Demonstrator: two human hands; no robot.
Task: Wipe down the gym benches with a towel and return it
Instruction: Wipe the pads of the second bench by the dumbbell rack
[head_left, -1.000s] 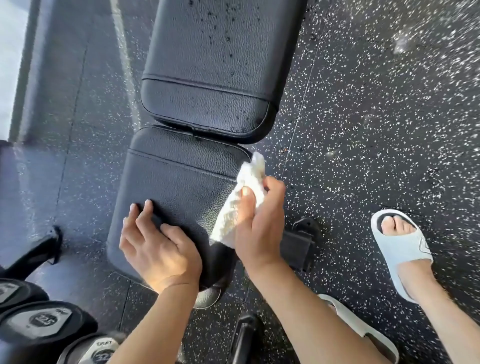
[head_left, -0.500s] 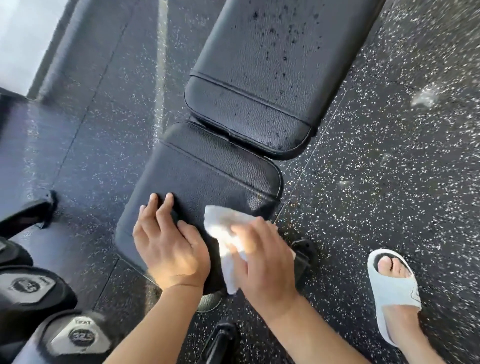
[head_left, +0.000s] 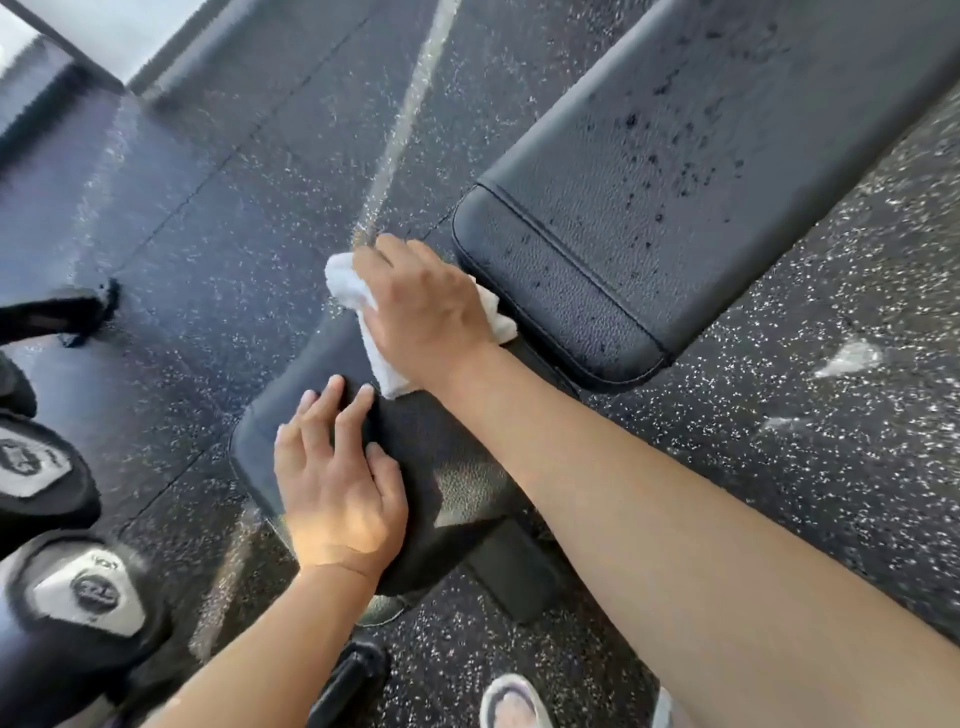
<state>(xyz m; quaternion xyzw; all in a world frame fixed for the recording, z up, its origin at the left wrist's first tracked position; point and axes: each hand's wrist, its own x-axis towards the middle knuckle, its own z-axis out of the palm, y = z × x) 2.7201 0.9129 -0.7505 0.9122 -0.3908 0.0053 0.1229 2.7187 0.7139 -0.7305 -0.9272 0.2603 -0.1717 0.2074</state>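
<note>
White towel (head_left: 363, 306) lies bunched under the right hand (head_left: 426, 317) at the far end of the seat pad (head_left: 452, 467), right by the gap where the back pad (head_left: 675, 171) begins. The right hand's fingers (head_left: 384, 254) curl down over the cloth and press it into the vinyl; the towel shows on both sides of the hand, a wad sticking out past the fingertips on the left, a flap trailing toward the wrist, and a corner peeking out on the back-pad side. Most of it is hidden beneath the palm. Held this way, the whole hand bears on the cloth, which probably suits scrubbing along the seam.

Left hand (head_left: 337, 488) rests flat on the near end of the seat, fingers straight and slightly spread, holding nothing; I judge it steadies the body while the other arm reaches. Its fingertips lie just short of the towel's trailing flap, not touching.

Dark droplets (head_left: 670, 150) speckle the back pad, so that part looks not yet wiped. Dumbbells (head_left: 83, 597) sit at the lower left on the speckled floor (head_left: 234, 234).
</note>
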